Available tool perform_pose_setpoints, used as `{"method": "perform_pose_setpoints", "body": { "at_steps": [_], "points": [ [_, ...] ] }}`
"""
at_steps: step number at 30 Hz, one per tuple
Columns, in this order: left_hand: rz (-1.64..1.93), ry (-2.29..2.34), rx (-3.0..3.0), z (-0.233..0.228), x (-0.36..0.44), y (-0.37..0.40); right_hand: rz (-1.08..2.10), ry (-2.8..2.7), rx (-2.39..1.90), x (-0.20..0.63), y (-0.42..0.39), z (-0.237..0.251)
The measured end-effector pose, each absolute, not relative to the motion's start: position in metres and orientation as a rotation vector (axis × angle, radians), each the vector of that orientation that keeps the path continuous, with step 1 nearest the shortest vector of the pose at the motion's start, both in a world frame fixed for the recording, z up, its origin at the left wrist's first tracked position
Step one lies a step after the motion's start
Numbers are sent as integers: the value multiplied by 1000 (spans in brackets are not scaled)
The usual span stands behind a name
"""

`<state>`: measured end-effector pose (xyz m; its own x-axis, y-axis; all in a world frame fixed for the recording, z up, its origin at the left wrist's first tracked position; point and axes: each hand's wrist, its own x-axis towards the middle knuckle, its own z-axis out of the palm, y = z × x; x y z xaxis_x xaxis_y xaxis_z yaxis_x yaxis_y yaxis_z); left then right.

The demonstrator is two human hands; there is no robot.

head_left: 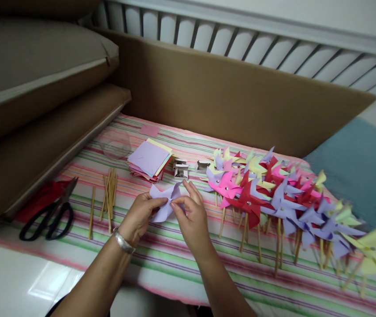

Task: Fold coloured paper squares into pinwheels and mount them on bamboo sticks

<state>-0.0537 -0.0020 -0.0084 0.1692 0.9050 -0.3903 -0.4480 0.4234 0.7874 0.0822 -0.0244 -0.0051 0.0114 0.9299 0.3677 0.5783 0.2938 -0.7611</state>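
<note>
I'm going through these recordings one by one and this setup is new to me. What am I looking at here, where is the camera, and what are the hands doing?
There is no machine here. The single picture comes from a camera worn on a person's head, looking forward and down at their own two bare hands.

The left hand, with a bracelet at the wrist, and the right hand together hold a folded lilac paper piece just above a striped cloth.

On the cloth lie black scissors at the left, loose wooden sticks, a stack of coloured paper squares, and some small pale objects too small to identify. To the right is a row of finished paper pinwheels on sticks in pink, red, purple and yellow. Brown cardboard stands behind.
</note>
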Motion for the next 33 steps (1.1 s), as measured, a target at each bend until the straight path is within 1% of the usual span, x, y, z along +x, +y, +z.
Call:
{"method": "perform_pose_setpoints", "body": {
  "at_steps": [14,21,26,30,33],
  "points": [
    [965,852,612,-5,-53,-5,450,-1683,-1438,83,-23,-5],
    [977,1001,640,-7,-54,-2,455,-1680,-1464,82,-23,-7],
    [958,1111,825,-9,-58,1,472,-1596,-1432,98,-18,2],
    [804,1136,1039,-11,-59,0,655,-1714,-1472,108,-19,11],
    [736,1051,1137,-14,-57,-2,775,-1864,-1477,107,-22,13]
  ]
}}
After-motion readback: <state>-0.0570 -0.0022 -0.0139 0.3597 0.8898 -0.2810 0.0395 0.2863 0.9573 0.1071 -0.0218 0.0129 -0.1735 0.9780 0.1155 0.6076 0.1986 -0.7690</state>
